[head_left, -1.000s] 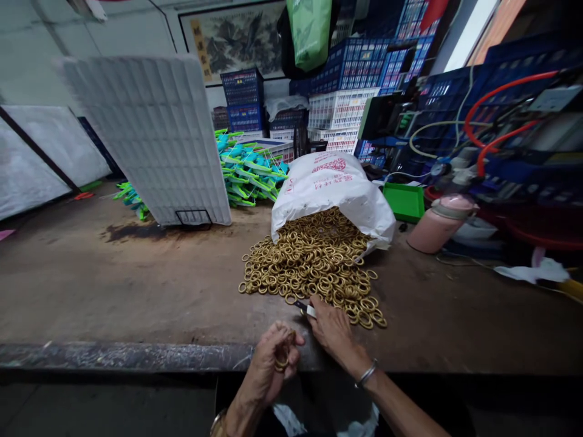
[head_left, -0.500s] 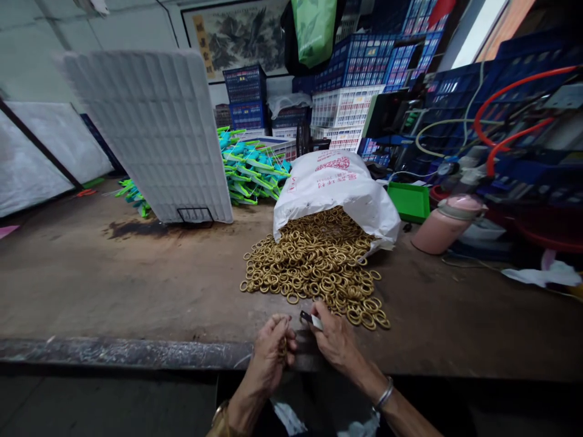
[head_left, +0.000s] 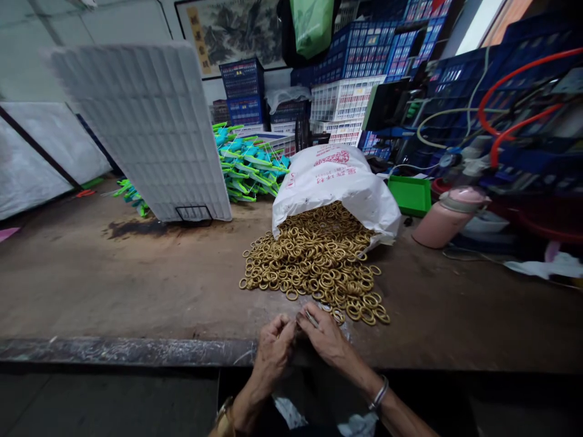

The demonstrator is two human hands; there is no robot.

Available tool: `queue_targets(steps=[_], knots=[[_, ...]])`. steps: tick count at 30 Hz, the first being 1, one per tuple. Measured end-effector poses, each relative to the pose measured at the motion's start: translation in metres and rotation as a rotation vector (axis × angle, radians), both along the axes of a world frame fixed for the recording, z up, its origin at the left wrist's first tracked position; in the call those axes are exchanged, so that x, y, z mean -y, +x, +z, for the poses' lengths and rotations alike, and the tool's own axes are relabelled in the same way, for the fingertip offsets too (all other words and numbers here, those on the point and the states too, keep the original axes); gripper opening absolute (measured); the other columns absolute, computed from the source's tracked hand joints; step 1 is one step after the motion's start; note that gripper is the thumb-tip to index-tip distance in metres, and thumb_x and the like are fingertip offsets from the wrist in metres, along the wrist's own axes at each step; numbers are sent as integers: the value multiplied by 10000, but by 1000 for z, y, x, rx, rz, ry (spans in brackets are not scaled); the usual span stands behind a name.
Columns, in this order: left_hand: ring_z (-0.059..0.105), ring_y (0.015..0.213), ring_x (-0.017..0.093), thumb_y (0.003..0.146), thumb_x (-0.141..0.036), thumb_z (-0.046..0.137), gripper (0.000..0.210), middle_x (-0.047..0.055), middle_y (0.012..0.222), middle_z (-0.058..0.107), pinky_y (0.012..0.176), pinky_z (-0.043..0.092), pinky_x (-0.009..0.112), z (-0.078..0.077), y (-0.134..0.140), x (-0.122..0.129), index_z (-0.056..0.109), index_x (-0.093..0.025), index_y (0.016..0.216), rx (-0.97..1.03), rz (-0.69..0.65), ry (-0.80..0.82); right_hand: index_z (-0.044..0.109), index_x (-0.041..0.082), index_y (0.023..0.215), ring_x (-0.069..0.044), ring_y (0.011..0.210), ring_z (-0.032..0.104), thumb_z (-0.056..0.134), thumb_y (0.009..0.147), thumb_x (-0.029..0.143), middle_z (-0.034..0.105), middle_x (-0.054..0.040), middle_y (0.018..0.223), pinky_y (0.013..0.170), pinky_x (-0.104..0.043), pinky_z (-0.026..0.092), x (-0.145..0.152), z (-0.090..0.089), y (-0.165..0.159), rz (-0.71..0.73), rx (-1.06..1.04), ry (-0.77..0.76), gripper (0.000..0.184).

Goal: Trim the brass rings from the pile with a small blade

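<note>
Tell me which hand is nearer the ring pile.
Right. The right hand is at the near edge of the ring pile; the left hand is slightly farther back, leftward.

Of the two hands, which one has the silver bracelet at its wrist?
The right hand, the one nearer the rings. The silver bracelet circles its wrist; the left hand has a gold-coloured band instead.

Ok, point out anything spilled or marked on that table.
Rings spill loose onto the table from the open sack, which lies on its side. Left of the sack, a dark stain by the white panel stands out against the brown surface.
</note>
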State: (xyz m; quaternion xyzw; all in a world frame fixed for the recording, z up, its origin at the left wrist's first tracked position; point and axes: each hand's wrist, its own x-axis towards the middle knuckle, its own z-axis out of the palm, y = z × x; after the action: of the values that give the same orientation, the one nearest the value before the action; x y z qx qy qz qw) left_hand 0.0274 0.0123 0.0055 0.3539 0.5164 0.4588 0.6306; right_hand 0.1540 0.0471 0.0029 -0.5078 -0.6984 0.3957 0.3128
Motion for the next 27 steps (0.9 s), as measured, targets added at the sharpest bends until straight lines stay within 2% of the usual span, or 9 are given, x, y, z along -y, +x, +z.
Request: queue_targets(steps=[4,11,13,16,20,27], knots=[[251,330,16,696,-495,571,349,-86,474,398,336,150,157,-5,-2,2,423,-181,667,144,-75,-82,415,195,623,-96,572,395,402,786,299,405,55,583,534,-210,316,1,1,-1,-24,-28,3,194],[281,352,9,698,-470,589,340,-72,532,446,343,142,146,-4,0,4,411,-180,705,276,-64,-87,428,197,664,-99,579,421,362,797,312,420,53,593,551,-204,340,1,-3,0,-27,-76,-72,188],[293,358,11,692,-470,594,343,-70,543,459,345,142,146,-2,1,5,409,-183,714,274,-46,-87,426,201,675,-103,566,433,343,804,311,432,51,584,547,-207,342,2,-5,1,-33,-65,-86,190],[290,353,14,677,-484,600,357,-72,539,462,343,138,150,-1,1,6,401,-189,707,245,-15,-94,428,206,678,-112,563,443,326,809,274,458,36,591,551,-218,328,6,-8,5,-52,68,-1,179],[287,355,16,688,-504,579,365,-74,531,452,351,170,151,0,0,7,396,-188,691,183,-1,-41,451,212,728,-117,577,458,346,765,165,503,23,624,553,-221,299,15,-8,7,46,247,75,121],[272,363,21,712,-492,564,357,-78,499,419,371,192,161,-1,-2,6,393,-182,664,117,-15,43,451,204,770,-113,585,462,341,657,54,523,19,647,554,-220,276,19,-3,6,146,356,80,218]])
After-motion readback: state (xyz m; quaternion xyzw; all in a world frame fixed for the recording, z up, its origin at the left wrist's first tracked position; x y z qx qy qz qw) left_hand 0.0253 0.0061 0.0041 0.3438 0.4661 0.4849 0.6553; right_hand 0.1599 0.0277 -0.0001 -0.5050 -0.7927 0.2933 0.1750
